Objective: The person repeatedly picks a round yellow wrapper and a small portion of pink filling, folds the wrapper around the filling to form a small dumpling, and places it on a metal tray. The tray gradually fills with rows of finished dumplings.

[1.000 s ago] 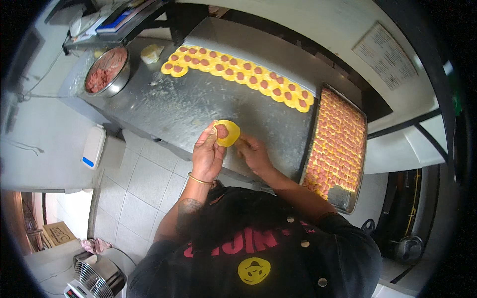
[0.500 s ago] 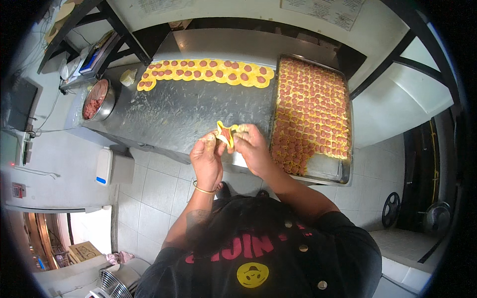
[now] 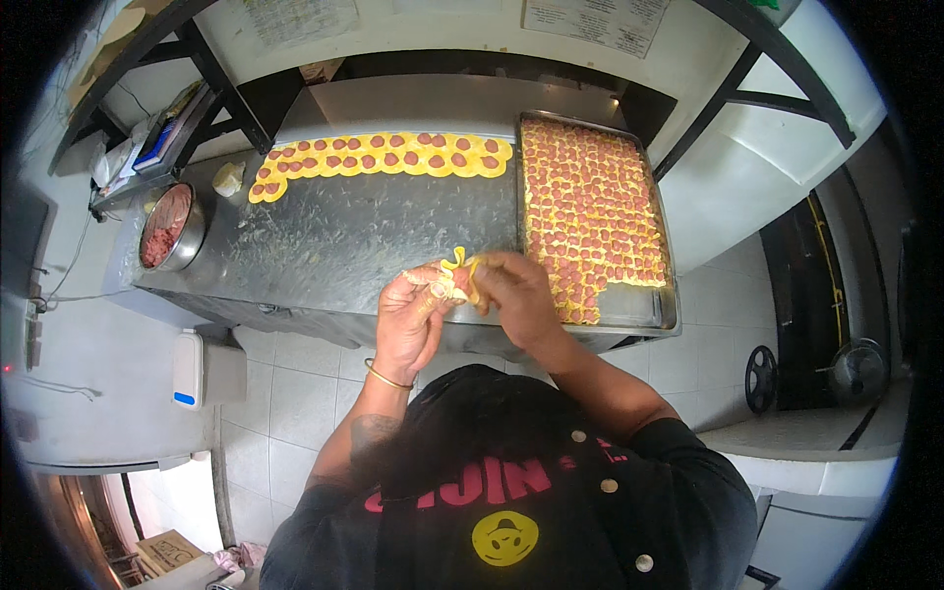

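Observation:
A small yellow dumpling (image 3: 455,276) with pink meat filling is held between both hands above the table's front edge. Its wrapper edges stand up in folds. My left hand (image 3: 410,317) pinches it from the left, thumb and fingers closed on the wrapper. From the right, my right hand (image 3: 523,298) has its fingers bent against the wrapper's edge; they are slightly blurred. Farther off, overlapping round yellow wrappers (image 3: 425,165), each topped with a ball of pink meat, lie in two rows. A metal tray (image 3: 639,307) at the right holds many finished dumplings in close rows.
At the left end of the dark worktable (image 3: 324,236) stands a steel bowl (image 3: 187,236) of pink meat, with a pale lump (image 3: 228,178) beside it. A black shelf frame (image 3: 231,93) rises behind. A white bin (image 3: 202,369) stands on the tiled floor.
The dumpling's wrapper is gathered more around the filling, and my right hand's fingers have shifted on its edge. The whole view has swung slightly, moving table and tray leftward.

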Demonstrator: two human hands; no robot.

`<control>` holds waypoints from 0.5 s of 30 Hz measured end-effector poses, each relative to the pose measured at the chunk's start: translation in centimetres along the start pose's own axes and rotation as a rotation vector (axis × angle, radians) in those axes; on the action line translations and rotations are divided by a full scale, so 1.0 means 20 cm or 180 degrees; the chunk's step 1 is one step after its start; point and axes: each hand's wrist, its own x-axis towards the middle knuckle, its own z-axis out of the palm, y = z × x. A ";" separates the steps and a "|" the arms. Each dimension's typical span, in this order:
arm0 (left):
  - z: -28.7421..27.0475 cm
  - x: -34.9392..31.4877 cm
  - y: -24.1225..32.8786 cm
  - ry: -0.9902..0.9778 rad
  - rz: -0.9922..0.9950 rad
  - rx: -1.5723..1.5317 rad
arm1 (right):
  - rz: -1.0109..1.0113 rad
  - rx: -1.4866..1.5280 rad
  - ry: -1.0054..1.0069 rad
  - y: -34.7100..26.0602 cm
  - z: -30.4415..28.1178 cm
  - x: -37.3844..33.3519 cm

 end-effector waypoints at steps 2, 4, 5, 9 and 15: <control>0.00 0.00 0.01 -0.0004 0.0019 -0.0186 | -0.0063 0.0766 0.0339 -0.02 0.10 0.03; 0.00 0.02 0.05 0.0209 0.0012 -0.0181 | -0.0219 0.1089 0.0508 -0.05 0.18 0.03; -0.01 0.03 0.06 0.0307 0.0014 -0.0174 | -0.0379 0.0676 0.0519 -0.04 0.19 0.01; -0.08 0.02 0.12 0.0103 -0.0132 -0.0108 | -0.0584 -0.0818 0.0589 -0.03 0.25 -0.03; -0.08 0.08 0.18 -0.0090 -0.0403 -0.0090 | -0.1265 -0.1203 0.1087 0.06 0.29 0.03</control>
